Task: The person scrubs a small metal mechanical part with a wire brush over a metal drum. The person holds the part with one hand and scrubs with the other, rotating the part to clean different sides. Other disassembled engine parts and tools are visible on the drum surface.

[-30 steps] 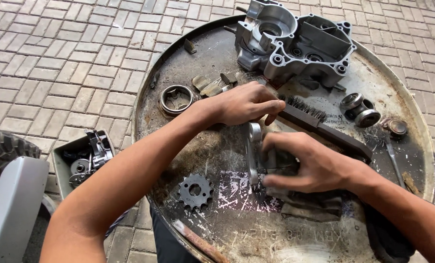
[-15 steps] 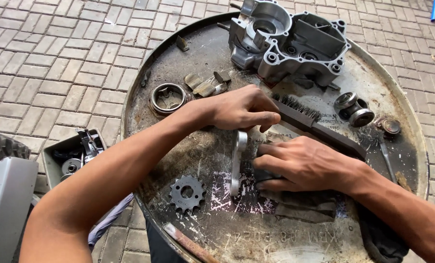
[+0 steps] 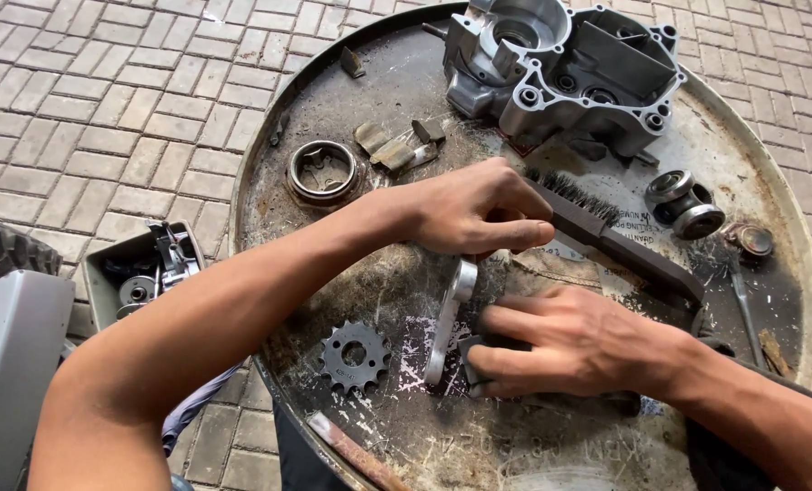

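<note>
Rusted strip point(image 3: 356, 455), 6 o'clock rim of the round drum-lid surface point(image 3: 270, 145).
Sprocket point(image 3: 355, 354), 7 o'clock.
Right hand point(image 3: 574, 341): grip pressed flat on a dark abrasive pad point(image 3: 475, 360), now nearer the body than a second ago, a rubbing stroke under way.
Silver lever arm point(image 3: 447, 318): centre, just beside the pad.
Left hand point(image 3: 479, 209): grip curled onto the arm's upper end, unchanged.
Wire brush point(image 3: 606, 232), 2 o'clock.
Engine case point(image 3: 565, 68), 12 o'clock.

engine case point(image 3: 570, 73) cut off at top, dark pad point(image 3: 479, 350) mostly under fingers point(image 3: 515, 323)
</note>
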